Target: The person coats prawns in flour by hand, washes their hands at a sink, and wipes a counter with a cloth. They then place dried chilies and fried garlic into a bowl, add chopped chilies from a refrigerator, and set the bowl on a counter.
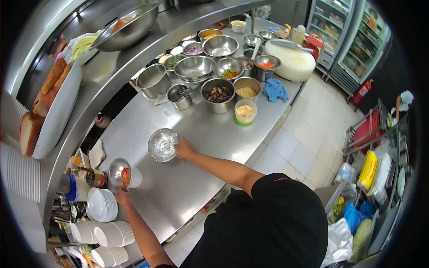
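My right hand (pixel 184 148) is closed on the rim of a metal bowl (pixel 163 145), which has a white, floury coating inside and sits over the steel table. To the left, my left hand (pixel 122 196) grips the near edge of a smaller metal bowl (pixel 115 171). Chopped red and orange pieces (pixel 125 177) lie in that bowl, on the side toward a white tub (pixel 136 178). Just below the left hand's bowl stands a stack of white plates (pixel 102 205).
Metal pots and bowls of ingredients crowd the table's far end, among them a pot of dark chopped food (pixel 217 97) and a tub of yellowish crumbs (pixel 245 112). A blue cloth (pixel 275 90) lies near the right edge. An overhead steel shelf (pixel 96 87) curves along the left.
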Available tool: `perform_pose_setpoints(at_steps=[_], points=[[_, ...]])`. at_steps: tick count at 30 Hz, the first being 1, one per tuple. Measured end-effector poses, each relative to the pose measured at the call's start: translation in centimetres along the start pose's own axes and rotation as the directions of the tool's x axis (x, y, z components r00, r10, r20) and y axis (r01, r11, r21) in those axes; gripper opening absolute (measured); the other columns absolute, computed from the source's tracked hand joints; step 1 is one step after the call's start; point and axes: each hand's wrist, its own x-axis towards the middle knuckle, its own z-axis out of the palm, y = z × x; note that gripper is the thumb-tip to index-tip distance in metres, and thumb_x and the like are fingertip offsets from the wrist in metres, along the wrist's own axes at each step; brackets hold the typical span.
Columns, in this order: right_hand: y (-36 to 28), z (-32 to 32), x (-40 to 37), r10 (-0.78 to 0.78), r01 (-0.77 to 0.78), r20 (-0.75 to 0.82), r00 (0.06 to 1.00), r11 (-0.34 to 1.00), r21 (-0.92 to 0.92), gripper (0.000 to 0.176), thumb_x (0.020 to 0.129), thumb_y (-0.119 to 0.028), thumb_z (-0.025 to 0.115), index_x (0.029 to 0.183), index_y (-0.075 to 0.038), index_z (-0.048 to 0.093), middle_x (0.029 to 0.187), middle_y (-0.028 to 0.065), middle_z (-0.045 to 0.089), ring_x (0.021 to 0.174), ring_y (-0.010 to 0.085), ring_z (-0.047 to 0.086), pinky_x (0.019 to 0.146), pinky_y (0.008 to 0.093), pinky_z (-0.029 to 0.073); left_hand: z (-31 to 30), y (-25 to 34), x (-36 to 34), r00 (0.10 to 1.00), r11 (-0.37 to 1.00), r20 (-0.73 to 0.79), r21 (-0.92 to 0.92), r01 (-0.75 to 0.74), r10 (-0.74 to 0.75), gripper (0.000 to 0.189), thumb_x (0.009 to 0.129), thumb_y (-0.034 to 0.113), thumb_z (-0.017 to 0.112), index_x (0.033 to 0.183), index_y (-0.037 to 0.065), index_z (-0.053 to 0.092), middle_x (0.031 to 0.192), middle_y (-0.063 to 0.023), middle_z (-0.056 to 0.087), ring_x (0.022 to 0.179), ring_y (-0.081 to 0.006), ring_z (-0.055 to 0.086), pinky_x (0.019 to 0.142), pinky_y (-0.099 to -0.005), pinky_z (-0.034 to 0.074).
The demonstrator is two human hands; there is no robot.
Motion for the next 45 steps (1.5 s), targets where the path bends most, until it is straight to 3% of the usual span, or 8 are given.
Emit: perform_pose_setpoints(at_steps=[6, 8, 18, 29, 34, 41, 43, 45], points=[[0.9, -3.3, -4.7, -0.170, 0.173, 0.097, 0.981, 0.985, -0.023, 0.022, 0.082, -0.013, 0.049, 0.097, 0.004, 0.051, 0.069, 0.0097, 0.059, 0.048, 0.0144, 0.056, 0.047, 0.0285, 0.047, 3.0, 2.7, 0.6, 0.997, 0.997, -0.025, 0.014, 0.072, -0.072, 0.048, 0.087, 0.045, 0.053, 0.093, -0.003, 0.052, 0.072, -0.0058, 0.052, 0.047, -0.0107, 0.043, 0.043, -0.0208, 0.036], [1.0, -5.3, -8.2, -0.142, 0.144, 0.052, 0.989, 0.989, -0.044, 0.021, 0.082, -0.014, 0.049, 0.096, 0.001, 0.053, 0.069, 0.0081, 0.059, 0.047, 0.0132, 0.054, 0.047, 0.0270, 0.046, 2.8, 1.0, -0.4, 0.993, 0.991, -0.041, -0.069, -0.115, 0.113, 0.041, 0.090, 0.043, 0.047, 0.092, 0.002, 0.051, 0.075, -0.0046, 0.052, 0.047, -0.0101, 0.042, 0.042, -0.0202, 0.034], [6.8, -21.8, -20.2, 0.020, -0.015, -0.082, 0.996, 0.998, 0.063, 0.025, 0.080, -0.017, 0.054, 0.099, -0.001, 0.059, 0.071, 0.0032, 0.058, 0.056, 0.0108, 0.056, 0.047, 0.0236, 0.047, 12.0, -2.0, -16.4, 0.869, 0.975, 0.443, -0.085, -0.205, 0.221, 0.022, 0.093, 0.024, 0.039, 0.085, 0.004, 0.045, 0.082, -0.0067, 0.055, 0.047, -0.0092, 0.042, 0.040, -0.0210, 0.031], [15.8, -48.9, -27.7, 0.112, 0.024, -0.625, 0.773, 0.978, 0.205, 0.019, 0.079, -0.007, 0.051, 0.095, 0.004, 0.055, 0.071, 0.0070, 0.058, 0.050, 0.0128, 0.054, 0.042, 0.0247, 0.046, 40.8, 7.3, -40.4, 0.197, 0.884, 0.880, -0.370, -0.285, 0.432, 0.012, 0.090, 0.013, 0.045, 0.095, 0.002, 0.048, 0.100, -0.0092, 0.053, 0.060, -0.0083, 0.052, 0.052, -0.0209, 0.040], [21.7, -60.6, -29.9, 0.144, 0.033, -0.788, 0.598, 0.978, 0.204, 0.020, 0.080, -0.007, 0.049, 0.095, 0.004, 0.054, 0.071, 0.0072, 0.057, 0.050, 0.0123, 0.053, 0.039, 0.0245, 0.045, 55.4, 11.3, -50.9, -0.021, 0.836, 0.892, -0.431, -0.340, 0.451, 0.062, 0.084, 0.002, 0.053, 0.138, 0.006, 0.023, 0.105, -0.0142, 0.052, 0.078, -0.0159, 0.060, 0.068, -0.0251, 0.049], [23.0, -71.5, -29.5, 0.236, 0.133, -0.910, 0.340, 0.946, 0.295, 0.015, 0.078, -0.008, 0.048, 0.089, 0.001, 0.053, 0.071, 0.0060, 0.057, 0.049, 0.0113, 0.051, 0.036, 0.0227, 0.044, 75.5, 13.2, -54.4, 0.016, 0.773, 0.884, -0.400, -0.492, 0.467, 0.072, 0.087, 0.027, 0.059, 0.140, 0.005, 0.016, 0.099, -0.0141, 0.056, 0.075, -0.0155, 0.064, 0.044, -0.0192, 0.041], [23.1, -73.9, -28.5, 0.254, 0.131, -0.914, 0.316, 0.943, 0.307, 0.015, 0.078, -0.008, 0.047, 0.089, 0.001, 0.053, 0.071, 0.0061, 0.056, 0.049, 0.0111, 0.051, 0.036, 0.0229, 0.044, 81.3, 13.8, -53.5, 0.153, 0.811, 0.931, -0.198, -0.551, 0.331, 0.078, 0.085, 0.031, 0.060, 0.141, 0.005, 0.011, 0.097, -0.0129, 0.057, 0.072, -0.0167, 0.064, 0.045, -0.0209, 0.042], [23.7, -76.2, -27.0, 0.294, 0.134, -0.912, 0.286, 0.930, 0.342, 0.014, 0.078, -0.007, 0.046, 0.089, 0.001, 0.052, 0.071, 0.0059, 0.056, 0.049, 0.0110, 0.051, 0.036, 0.0230, 0.043, 88.7, 12.2, -50.8, 0.205, 0.834, 0.921, -0.184, -0.520, 0.331, 0.059, 0.087, 0.031, 0.057, 0.131, 0.002, 0.033, 0.091, -0.0115, 0.059, 0.070, -0.0164, 0.064, 0.045, -0.0226, 0.042]])
